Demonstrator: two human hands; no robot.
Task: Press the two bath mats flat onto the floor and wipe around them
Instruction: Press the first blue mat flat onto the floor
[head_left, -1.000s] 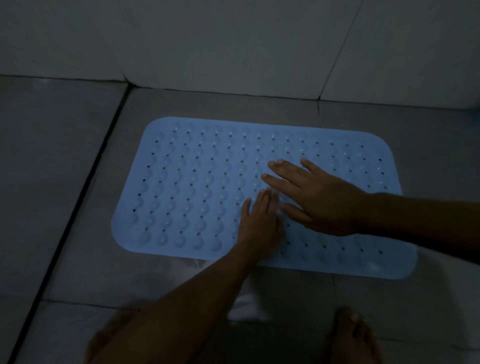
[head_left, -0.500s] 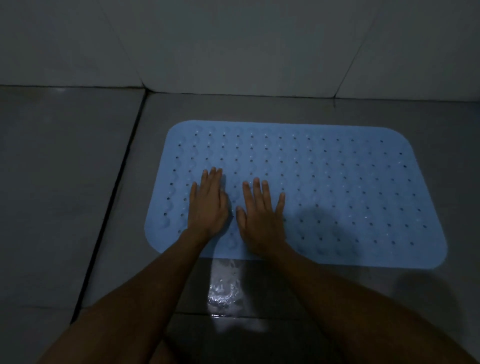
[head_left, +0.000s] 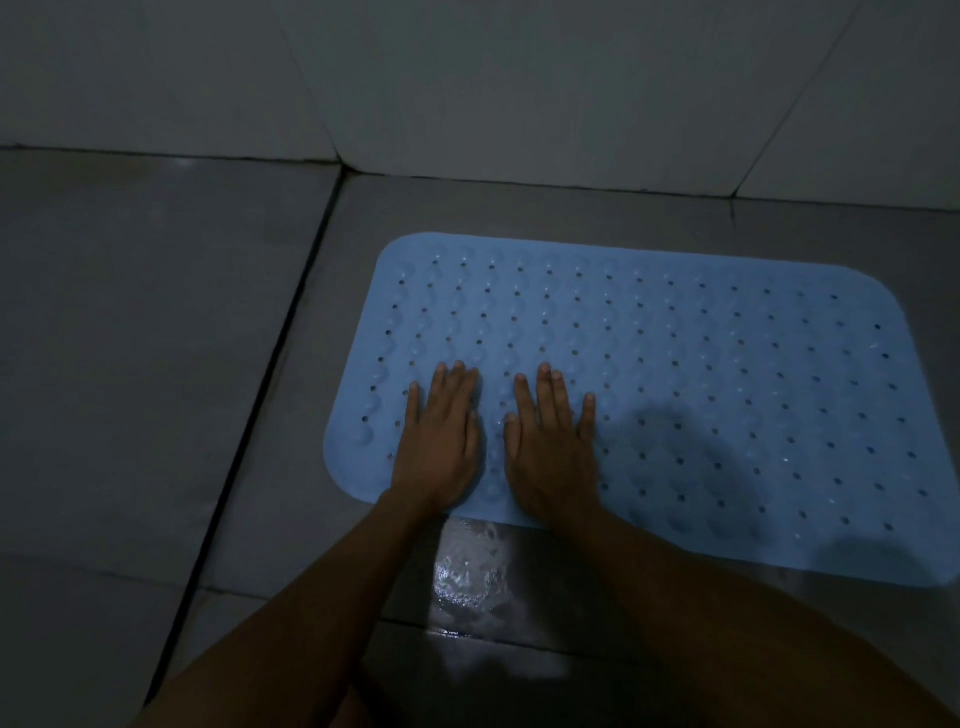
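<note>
One light blue rubber bath mat (head_left: 701, 374) with rows of holes and bumps lies flat on the grey tiled floor, its long side running left to right. My left hand (head_left: 441, 441) presses palm-down on the mat's near left part, fingers straight and together. Beside it, a little to the right, my right hand (head_left: 553, 452) also presses flat on the mat with fingers straight. Both hands hold nothing. A second mat is not in view.
A wet, shiny patch (head_left: 467, 571) glistens on the floor just in front of the mat between my forearms. The tiled wall (head_left: 519, 78) rises behind the mat. A dark grout line (head_left: 260, 395) runs along the floor left of the mat.
A second ago my right hand lay sideways at the mat's middle. Both hands then moved to the near left part and lie side by side; since half a second ago they hardly moved.
</note>
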